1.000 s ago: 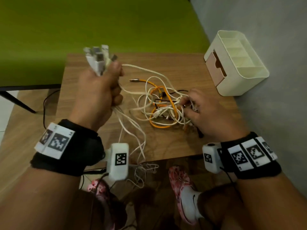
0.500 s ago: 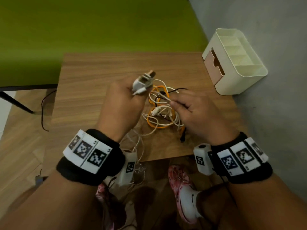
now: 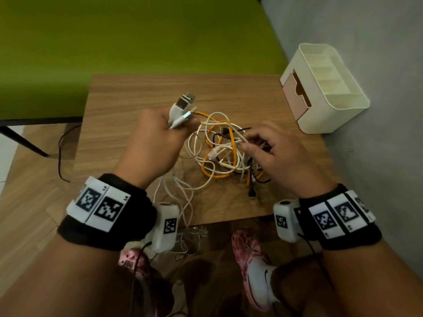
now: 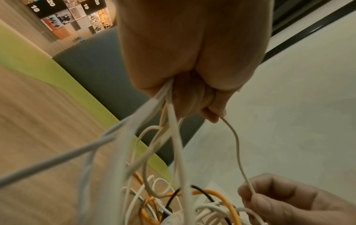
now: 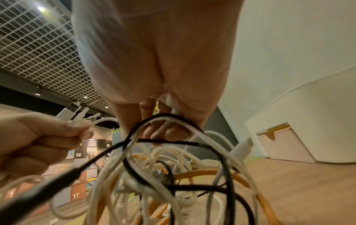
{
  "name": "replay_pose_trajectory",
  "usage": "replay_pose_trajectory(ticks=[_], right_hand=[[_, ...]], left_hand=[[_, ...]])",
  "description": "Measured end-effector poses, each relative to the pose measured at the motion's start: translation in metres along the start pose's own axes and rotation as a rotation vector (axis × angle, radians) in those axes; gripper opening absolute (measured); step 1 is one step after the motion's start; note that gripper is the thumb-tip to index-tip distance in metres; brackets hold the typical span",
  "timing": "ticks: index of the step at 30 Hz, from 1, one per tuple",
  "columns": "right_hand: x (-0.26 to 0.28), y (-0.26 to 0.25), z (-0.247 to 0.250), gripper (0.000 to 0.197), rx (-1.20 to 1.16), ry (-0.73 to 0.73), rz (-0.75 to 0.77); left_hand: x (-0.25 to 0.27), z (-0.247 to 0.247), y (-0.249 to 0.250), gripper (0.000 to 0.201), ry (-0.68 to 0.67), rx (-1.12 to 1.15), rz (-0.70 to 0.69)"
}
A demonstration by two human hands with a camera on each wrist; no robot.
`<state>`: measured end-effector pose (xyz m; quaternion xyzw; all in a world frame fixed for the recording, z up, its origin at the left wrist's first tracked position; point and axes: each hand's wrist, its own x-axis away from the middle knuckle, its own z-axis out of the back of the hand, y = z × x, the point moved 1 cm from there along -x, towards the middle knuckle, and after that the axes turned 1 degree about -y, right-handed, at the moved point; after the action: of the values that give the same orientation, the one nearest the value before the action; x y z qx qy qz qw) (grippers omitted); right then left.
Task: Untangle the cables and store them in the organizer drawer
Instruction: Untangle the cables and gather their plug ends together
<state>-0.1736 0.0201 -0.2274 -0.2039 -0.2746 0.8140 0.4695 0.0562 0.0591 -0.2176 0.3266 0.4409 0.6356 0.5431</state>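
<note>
From the head view, your left hand (image 3: 158,138) is fisted round a bunch of white plugs (image 3: 182,108), their leads running down into the tangle (image 3: 224,152) on the tabletop (image 3: 128,94). Some white leads (image 3: 183,202) trail off the near edge toward the floor. Your right hand (image 3: 281,156) picks at the tangle's right side, fingertips pinched on a white strand. The organizer (image 3: 325,88) sits at the far right corner, well apart, its drawer (image 3: 295,94) looking shut or nearly so. Pull the plugs up hard and you'll likely cinch the orange cable (image 3: 231,138) and the black cable (image 3: 251,191) tighter instead of freeing anything.

At the left wrist, your fist grips several white leads; one thin lead (image 4: 237,146) loops across to your right fingers (image 4: 250,194). That lead looks taut, so a jerk from either hand could strain it or snap the loop into a knot.

At the right wrist, black loops (image 5: 173,121) and white ones hang over your curled fingers (image 5: 169,130). Lift now and the whole mass may come along, dragging the hanging leads off the edge.
</note>
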Motion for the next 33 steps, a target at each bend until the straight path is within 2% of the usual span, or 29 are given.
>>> replay_pose_trajectory(ticks=[3, 7, 9, 12, 16, 20, 25, 28, 31, 33], right_hand=[[0.0, -0.001, 0.002, 0.01, -0.036, -0.082, -0.014], [-0.001, 0.001, 0.004, 0.009, -0.02, -0.109, -0.013], [-0.001, 0.004, 0.003, 0.007, 0.014, -0.045, -0.017], [-0.001, 0.004, -0.001, 0.017, 0.073, 0.081, 0.028], [0.0, -0.005, -0.016, 0.023, 0.143, 0.14, 0.195], [-0.001, -0.006, -0.017, 0.023, 0.149, 0.21, 0.239], [0.001, -0.01, -0.022, 0.02, 0.112, 0.183, 0.289], [0.002, -0.014, -0.02, 0.021, 0.048, 0.146, 0.25], [0.001, -0.008, -0.011, 0.033, -0.005, 0.05, 0.077], [0.001, 0.0, -0.005, 0.037, 0.008, 0.004, 0.009]], left_hand=[[-0.001, 0.002, -0.003, 0.029, 0.058, 0.12, 0.047], [-0.003, 0.009, -0.003, 0.02, 0.129, 0.237, 0.087], [-0.004, 0.008, -0.006, 0.022, 0.115, 0.079, 0.093], [-0.001, -0.003, -0.008, 0.026, 0.078, -0.271, 0.043], [0.007, -0.021, 0.001, 0.032, -0.065, -0.256, -0.098], [0.01, -0.029, 0.006, 0.033, -0.214, -0.21, -0.115], [0.006, -0.029, -0.001, 0.038, -0.259, -0.431, -0.13], [0.006, -0.025, -0.002, 0.029, -0.186, -0.491, -0.145], [0.004, -0.009, -0.003, 0.01, 0.018, -0.479, -0.149], [0.002, 0.006, -0.002, 0.016, 0.151, -0.428, -0.08]])
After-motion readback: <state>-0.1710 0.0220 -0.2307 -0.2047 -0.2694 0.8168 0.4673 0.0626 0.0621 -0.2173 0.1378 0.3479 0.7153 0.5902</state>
